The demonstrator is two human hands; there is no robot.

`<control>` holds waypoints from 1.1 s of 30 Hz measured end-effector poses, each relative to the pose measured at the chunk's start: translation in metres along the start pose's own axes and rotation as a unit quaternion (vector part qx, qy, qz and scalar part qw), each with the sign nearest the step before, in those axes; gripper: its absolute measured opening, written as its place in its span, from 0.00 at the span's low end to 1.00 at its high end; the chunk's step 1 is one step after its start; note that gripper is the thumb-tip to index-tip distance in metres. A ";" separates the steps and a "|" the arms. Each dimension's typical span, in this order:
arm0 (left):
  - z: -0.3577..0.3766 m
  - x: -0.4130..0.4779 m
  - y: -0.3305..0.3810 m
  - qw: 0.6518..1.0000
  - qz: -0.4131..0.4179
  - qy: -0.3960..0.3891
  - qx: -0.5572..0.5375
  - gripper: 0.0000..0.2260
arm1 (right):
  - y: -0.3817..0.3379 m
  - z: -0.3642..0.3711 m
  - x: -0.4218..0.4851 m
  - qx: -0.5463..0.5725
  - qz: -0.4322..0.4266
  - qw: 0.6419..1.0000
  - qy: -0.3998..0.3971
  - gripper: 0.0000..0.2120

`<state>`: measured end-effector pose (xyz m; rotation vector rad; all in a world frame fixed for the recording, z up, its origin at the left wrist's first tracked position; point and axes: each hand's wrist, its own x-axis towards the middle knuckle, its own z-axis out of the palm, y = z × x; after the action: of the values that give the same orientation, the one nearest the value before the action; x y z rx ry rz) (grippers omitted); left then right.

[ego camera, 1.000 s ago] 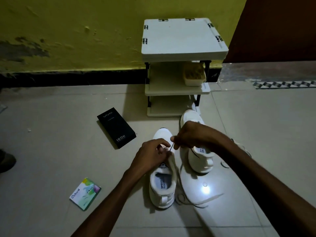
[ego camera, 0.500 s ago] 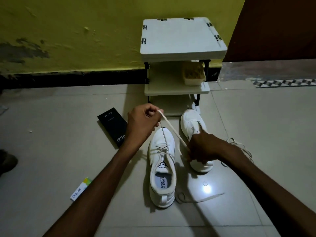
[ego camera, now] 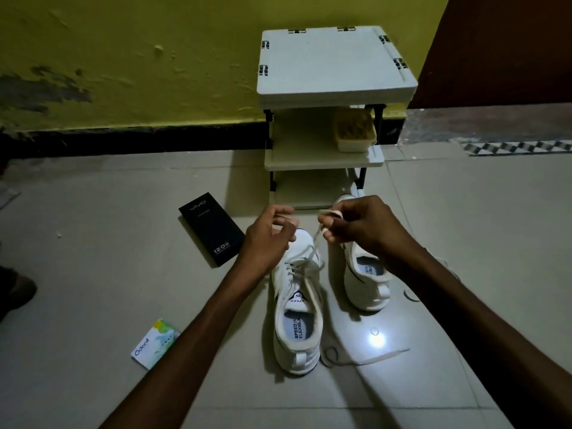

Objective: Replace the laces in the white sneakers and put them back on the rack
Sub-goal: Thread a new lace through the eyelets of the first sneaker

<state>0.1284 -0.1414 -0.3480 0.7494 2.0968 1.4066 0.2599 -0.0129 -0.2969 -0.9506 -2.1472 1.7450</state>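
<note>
Lace changes hands over the toe

Half a second ago the left hand held the lace high and taut while the right hand was down by the second sneaker. Now the right hand (ego camera: 365, 230) pinches the lace (ego camera: 314, 248), with a turn of it round a finger, just above the toe of the laced sneaker (ego camera: 297, 323). The left hand (ego camera: 267, 243) hangs just beside it, fingers loosely curled. Whether it has any of the lace, I cannot tell.

My reading is that one pull through an eyelet is finished and the hands are swapping for the next crossing. The lower eyelets are threaded and the upper ones near the tongue look open, so this shoe is about halfway. The second sneaker (ego camera: 366, 274) shows no lacing where the hand leaves it visible. The rack step is far off.

Both sneakers stand on the floor (ego camera: 464, 243), side by side and nearly touching, toes toward the rack (ego camera: 334, 66). The second one's toe is just short of the bottom shelf. A tub (ego camera: 354, 131) sits at the right of the middle shelf. The box (ego camera: 213, 233) lies near the left hand and the pack (ego camera: 154, 343) near that forearm, both apart from the shoes. The tail (ego camera: 371, 359) loops at the heel and could snag; another lace (ego camera: 409, 298) peeks out by the right forearm
</note>
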 end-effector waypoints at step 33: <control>-0.016 -0.001 -0.015 0.997 0.010 0.003 0.079 0.08 | 0.038 0.028 0.022 -0.243 -0.080 0.967 0.012 0.04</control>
<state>0.1162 -0.1568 -0.3563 0.8303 2.2302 1.2664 0.2406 -0.0184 -0.3450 -0.8578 -2.6112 1.1438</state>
